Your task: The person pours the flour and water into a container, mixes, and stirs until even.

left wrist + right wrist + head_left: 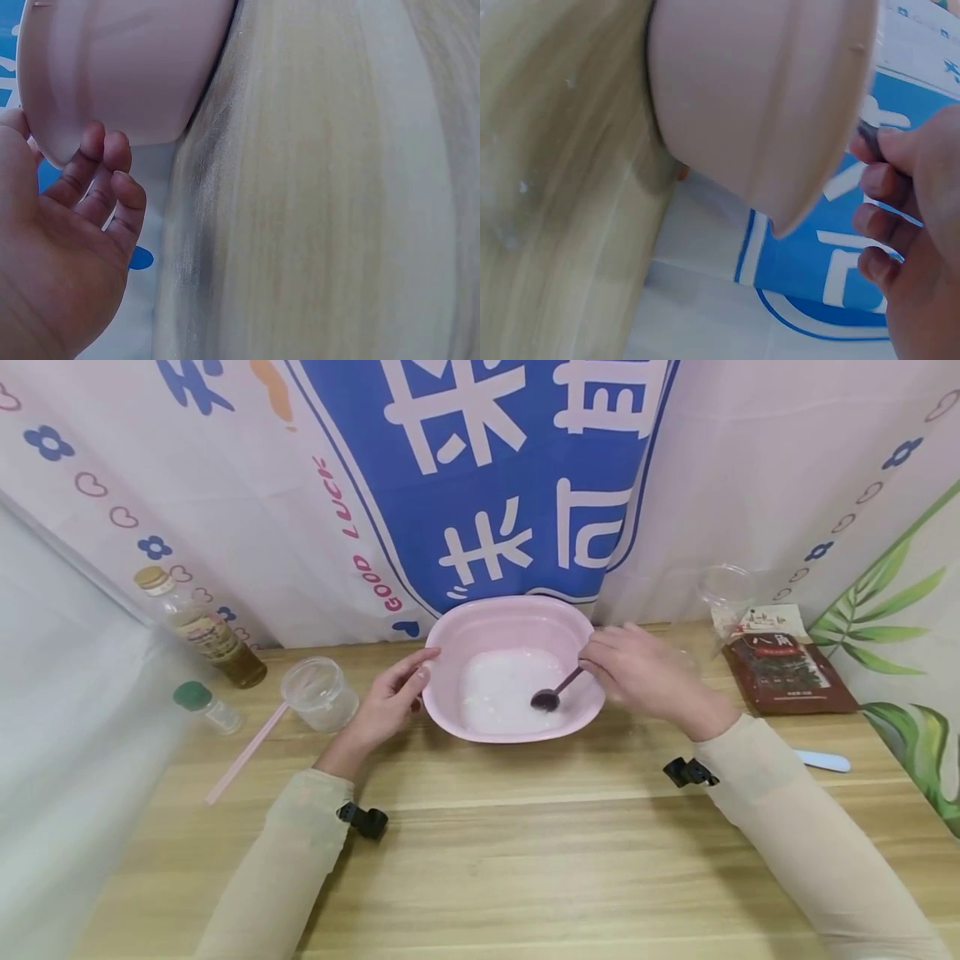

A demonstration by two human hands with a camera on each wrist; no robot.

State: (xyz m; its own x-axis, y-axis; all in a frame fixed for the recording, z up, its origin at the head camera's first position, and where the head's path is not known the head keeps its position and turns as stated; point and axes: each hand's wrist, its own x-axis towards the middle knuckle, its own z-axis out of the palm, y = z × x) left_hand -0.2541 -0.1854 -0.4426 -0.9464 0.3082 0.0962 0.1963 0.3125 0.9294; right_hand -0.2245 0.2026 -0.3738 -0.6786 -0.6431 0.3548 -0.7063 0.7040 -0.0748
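The right hand [637, 672] is pinching the handle of a dark spoon [553, 692], whose bowl is sitting in the white contents of the pink basin [450, 643] at the far middle of the wooden table [525, 843]. The left hand [390, 697] is resting relaxed, slightly curled fingers against the basin's left rim, gripping nothing, with a clear plastic cup [318, 693] standing just to its left.

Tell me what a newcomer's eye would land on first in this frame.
The pink basin at the middle of the wooden table draws the eye first, with white contents inside. The right hand holds a dark spoon dipped into it, while the left hand rests against the basin's left rim. Behind it hangs a big blue and white banner.
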